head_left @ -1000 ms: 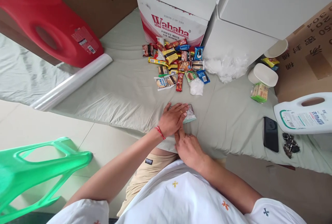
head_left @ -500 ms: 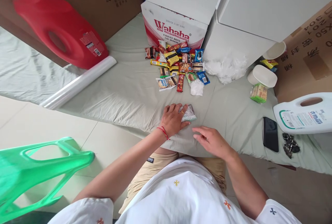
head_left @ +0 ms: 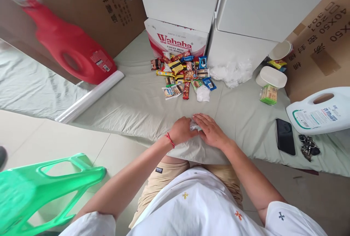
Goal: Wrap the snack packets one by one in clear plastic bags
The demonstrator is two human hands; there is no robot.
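A small packet in crinkled clear plastic (head_left: 194, 126) lies on the cloth near the front edge, mostly covered by both hands. My left hand (head_left: 181, 130), with a red string at the wrist, has its fingers curled at the packet's left side and the thumb against it. From the right, my right hand (head_left: 211, 130) rests flat over the packet with fingers stretched out. What the plastic contains is hidden. Beyond the hands is a pile of wrapped snacks (head_left: 189, 75), with a small white plastic bundle (head_left: 203, 93) at its near side.
A Wahaha carton (head_left: 176, 39) stands behind the snacks, beside crumpled clear plastic (head_left: 232, 74). Left are a red jug (head_left: 73, 50) and a plastic film roll (head_left: 91, 97); a green stool (head_left: 51, 185) is on the floor. Right are a white bowl (head_left: 272, 77), phone (head_left: 285, 136), keys (head_left: 308, 148) and white jug (head_left: 322, 112).
My right hand has moved forward and come down over the packet. My left hand's fingers have drawn in from lying spread. The view has shifted slightly.
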